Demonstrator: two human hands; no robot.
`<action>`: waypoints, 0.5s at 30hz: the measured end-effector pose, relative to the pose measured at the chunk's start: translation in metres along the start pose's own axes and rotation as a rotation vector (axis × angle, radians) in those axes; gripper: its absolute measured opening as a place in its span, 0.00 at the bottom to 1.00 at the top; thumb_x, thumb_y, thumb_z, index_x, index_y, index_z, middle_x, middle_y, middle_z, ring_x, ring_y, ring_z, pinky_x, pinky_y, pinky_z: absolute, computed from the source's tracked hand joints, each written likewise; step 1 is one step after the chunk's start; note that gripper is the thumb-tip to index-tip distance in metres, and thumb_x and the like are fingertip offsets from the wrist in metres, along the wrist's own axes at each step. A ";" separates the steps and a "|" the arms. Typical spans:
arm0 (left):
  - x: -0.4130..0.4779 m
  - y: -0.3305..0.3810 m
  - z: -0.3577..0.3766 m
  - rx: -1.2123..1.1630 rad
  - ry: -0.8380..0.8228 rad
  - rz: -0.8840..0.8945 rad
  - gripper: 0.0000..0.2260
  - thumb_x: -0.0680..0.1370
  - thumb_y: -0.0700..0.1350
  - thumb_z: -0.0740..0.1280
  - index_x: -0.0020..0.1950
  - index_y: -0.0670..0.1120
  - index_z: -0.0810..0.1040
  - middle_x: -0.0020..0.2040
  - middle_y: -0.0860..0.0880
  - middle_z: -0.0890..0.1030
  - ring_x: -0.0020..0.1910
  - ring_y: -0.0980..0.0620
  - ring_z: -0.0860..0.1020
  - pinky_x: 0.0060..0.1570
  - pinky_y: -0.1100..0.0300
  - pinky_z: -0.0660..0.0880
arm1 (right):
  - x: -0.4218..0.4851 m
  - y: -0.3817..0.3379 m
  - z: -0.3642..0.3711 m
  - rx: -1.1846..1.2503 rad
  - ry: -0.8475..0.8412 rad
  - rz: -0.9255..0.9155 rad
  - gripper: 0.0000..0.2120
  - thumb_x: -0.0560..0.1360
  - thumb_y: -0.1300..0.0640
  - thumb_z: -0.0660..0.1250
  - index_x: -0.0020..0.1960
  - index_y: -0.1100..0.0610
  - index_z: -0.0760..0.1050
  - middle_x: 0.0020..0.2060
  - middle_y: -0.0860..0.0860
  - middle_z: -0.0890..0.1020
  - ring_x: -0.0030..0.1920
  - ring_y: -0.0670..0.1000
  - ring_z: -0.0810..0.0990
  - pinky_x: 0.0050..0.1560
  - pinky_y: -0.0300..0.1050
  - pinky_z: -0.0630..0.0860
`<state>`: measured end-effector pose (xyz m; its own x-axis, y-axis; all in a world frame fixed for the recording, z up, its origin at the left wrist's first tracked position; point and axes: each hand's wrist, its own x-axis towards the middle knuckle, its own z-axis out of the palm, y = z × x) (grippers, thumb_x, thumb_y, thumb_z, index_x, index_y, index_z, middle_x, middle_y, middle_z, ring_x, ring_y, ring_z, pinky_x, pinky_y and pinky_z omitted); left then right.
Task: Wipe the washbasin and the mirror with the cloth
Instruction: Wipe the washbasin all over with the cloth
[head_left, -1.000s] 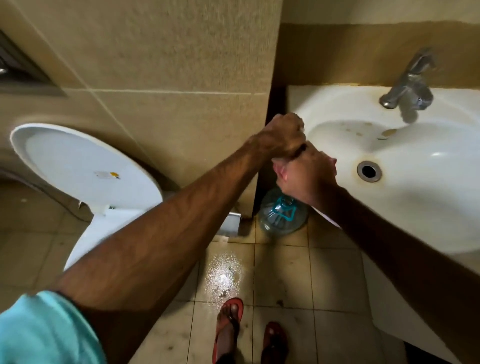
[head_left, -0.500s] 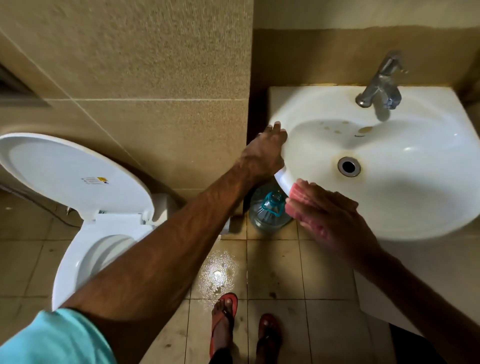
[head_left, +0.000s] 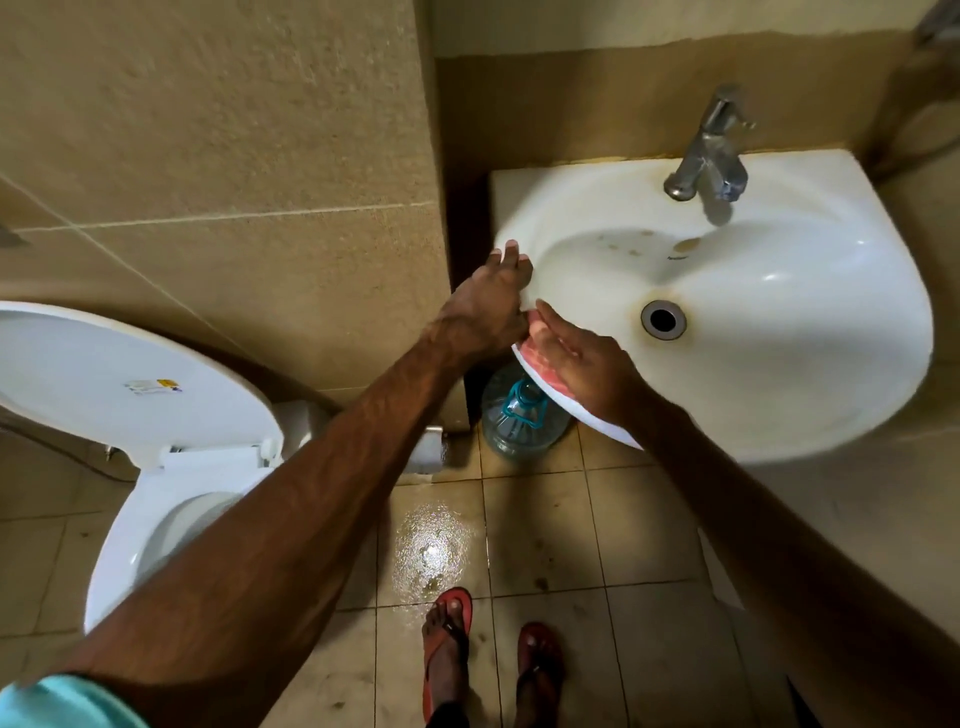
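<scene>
A sticker (head_left: 153, 385) on the toilet lid (head_left: 78, 353) is showing print too small to read. The left hand (head_left: 488, 306) is resting on the basin (head_left: 779, 431) rim with its fingers straight. Just right of it, the right hand (head_left: 582, 364) is pressing the cloth (head_left: 535, 359) flat under close-set fingers. The cloth is lying lengthwise along the near-left rim, with the unwiped bowl to its right.

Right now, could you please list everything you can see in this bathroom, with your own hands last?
washbasin: one, white, right
tap: one, metal, washbasin's back rim
drain: one, metal, bowl's bottom
cloth: one, pink, washbasin's near-left rim
water bottle: one, clear with teal cap, floor under washbasin
toilet: one, white, lid raised, left
flip-flops: two, red, on the feet
left hand: one, resting on washbasin's left rim
right hand: one, pressing the cloth
</scene>
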<state>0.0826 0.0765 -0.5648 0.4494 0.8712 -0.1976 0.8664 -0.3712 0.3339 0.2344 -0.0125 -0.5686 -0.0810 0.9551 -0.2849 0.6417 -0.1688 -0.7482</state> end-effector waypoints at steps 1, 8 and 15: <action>0.000 0.001 -0.001 0.006 -0.007 -0.004 0.32 0.80 0.45 0.64 0.81 0.41 0.56 0.82 0.41 0.51 0.81 0.40 0.53 0.77 0.46 0.60 | 0.001 -0.004 0.000 0.046 -0.006 0.019 0.25 0.86 0.42 0.54 0.82 0.46 0.60 0.74 0.51 0.75 0.72 0.53 0.75 0.64 0.38 0.67; -0.001 0.004 0.003 0.053 0.013 -0.002 0.30 0.76 0.35 0.61 0.78 0.39 0.60 0.81 0.40 0.55 0.79 0.38 0.57 0.73 0.45 0.65 | -0.057 0.039 -0.029 -0.340 -0.069 -0.309 0.17 0.82 0.41 0.56 0.65 0.49 0.63 0.57 0.53 0.81 0.45 0.49 0.84 0.43 0.52 0.84; 0.000 0.005 0.008 0.043 0.015 -0.009 0.32 0.78 0.36 0.61 0.81 0.39 0.55 0.82 0.40 0.51 0.80 0.37 0.53 0.75 0.49 0.61 | -0.044 0.053 -0.039 -0.132 -0.082 -0.149 0.23 0.81 0.33 0.59 0.61 0.50 0.76 0.50 0.46 0.85 0.52 0.50 0.84 0.53 0.56 0.81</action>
<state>0.0889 0.0721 -0.5701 0.4387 0.8791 -0.1863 0.8790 -0.3768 0.2921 0.3016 -0.0538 -0.5719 -0.2407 0.9433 -0.2287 0.7117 0.0113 -0.7024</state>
